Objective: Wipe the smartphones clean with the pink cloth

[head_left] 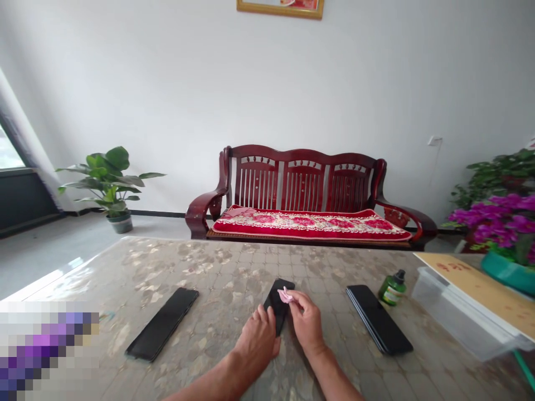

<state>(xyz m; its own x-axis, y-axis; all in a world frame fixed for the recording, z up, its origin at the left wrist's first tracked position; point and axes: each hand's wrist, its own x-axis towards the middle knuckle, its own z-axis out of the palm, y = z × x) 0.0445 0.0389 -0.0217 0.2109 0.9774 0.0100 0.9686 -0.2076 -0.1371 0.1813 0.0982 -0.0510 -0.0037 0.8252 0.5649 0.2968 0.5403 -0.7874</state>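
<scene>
A black phone (278, 301) lies in the middle of the marbled table (217, 273). My left hand (257, 340) rests on the phone's near end, fingers closed against its edge. My right hand (306, 320) pinches a small pink cloth (286, 295) and presses it on the phone's screen. A second black phone (164, 328) lies to the left. Another black phone (378, 326) lies to the right, apparently stacked on one more. A small green bottle (393, 288) with a black cap stands just beyond that right phone.
A clear plastic box (460, 320) under a cardboard sheet (480, 289) sits at the table's right edge, with purple flowers (501, 220) behind. A red wooden bench (303, 200) stands beyond the table. A potted plant (109, 186) is on the floor at left.
</scene>
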